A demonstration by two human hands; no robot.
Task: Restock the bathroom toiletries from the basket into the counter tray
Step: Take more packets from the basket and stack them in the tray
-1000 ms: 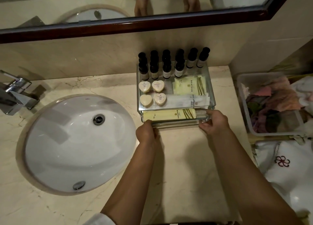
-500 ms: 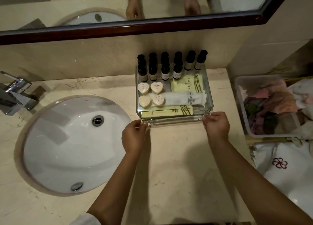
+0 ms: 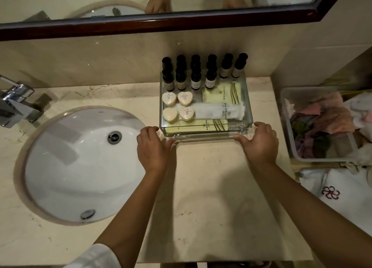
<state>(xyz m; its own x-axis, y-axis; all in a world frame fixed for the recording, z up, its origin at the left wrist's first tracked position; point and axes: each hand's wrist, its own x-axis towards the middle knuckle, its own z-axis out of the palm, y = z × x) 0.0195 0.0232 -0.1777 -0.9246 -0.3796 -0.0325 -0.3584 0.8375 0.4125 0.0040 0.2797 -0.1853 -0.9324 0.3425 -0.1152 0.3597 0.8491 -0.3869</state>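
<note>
Left grip: left hand (image 3: 154, 146) curled on near-left corner of glass tray (image 3: 201, 136); thumb along front wall, fingers against left wall.
Right grip: right hand (image 3: 259, 144) curled on near-right corner; thumb on front wall, fingers over right wall.
Tray location: upper centre of frame, flat on marble counter (image 3: 211, 187).
Tray contents: dark-capped bottles (image 3: 196, 80) upright along far end; 4 heart-shaped soaps (image 3: 184, 98) at left; 2 pale yellow packets (image 3: 221, 94) and 1 white packet (image 3: 217, 111) at right and front.
Basket (image 3: 310, 88): right edge of frame, clear plastic, filled with crumpled cloths, apart from tray.
Surroundings: sink (image 3: 80, 167) at left; faucet (image 3: 16, 104) at left edge.
</note>
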